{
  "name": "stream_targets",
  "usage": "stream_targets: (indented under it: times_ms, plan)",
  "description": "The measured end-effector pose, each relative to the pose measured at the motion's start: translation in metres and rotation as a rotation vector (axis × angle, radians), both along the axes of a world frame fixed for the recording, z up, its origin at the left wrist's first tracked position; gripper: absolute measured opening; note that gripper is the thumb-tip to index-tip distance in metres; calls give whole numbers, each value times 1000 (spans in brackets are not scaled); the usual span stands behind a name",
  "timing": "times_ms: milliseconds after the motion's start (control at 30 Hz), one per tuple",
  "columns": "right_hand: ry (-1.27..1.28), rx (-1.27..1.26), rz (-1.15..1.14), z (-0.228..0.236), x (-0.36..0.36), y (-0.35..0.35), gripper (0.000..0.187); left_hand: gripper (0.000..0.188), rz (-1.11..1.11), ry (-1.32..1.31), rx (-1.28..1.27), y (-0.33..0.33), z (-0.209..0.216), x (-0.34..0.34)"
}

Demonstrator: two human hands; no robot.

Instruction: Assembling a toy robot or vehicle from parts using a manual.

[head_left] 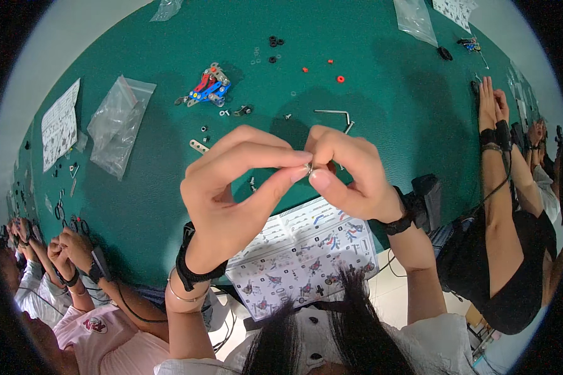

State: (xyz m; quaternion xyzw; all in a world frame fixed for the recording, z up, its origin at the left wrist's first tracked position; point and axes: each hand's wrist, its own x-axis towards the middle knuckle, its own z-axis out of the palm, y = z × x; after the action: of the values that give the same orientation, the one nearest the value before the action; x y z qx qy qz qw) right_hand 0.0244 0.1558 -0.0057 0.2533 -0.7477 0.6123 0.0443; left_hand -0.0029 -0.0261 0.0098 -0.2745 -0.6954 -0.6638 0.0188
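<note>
My left hand and my right hand meet fingertip to fingertip above the table, both pinched closed. Between them is a tiny shiny metal piece, mostly covered by the fingers, so its kind is unclear. Beneath the hands, a printed instruction sheet with assembly drawings lies at the table's near edge. A perforated metal strip shows beside my left knuckles. Just beyond my right hand are an L-shaped hex key and a thin screw, partly hidden.
A partly built red and blue model stands beyond my left hand. Black rings, small red parts and loose screws lie scattered. Left are a plastic bag and a sheet. Co-workers' hands rest at both sides.
</note>
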Motion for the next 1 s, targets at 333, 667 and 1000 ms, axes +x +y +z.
stream_targets:
  times_ms: [333,667,1000]
  plan:
    - [146,-1,-75,2,-1,-5,11,18,-96,-111,46,-2,3,1]
    - [191,-7,-111,-1,-1,-3,8,21,-51,14,14,1,2,1]
    - [-68,34,-191,1,9,-3,21,22,-10,101,-50,7,-1,6]
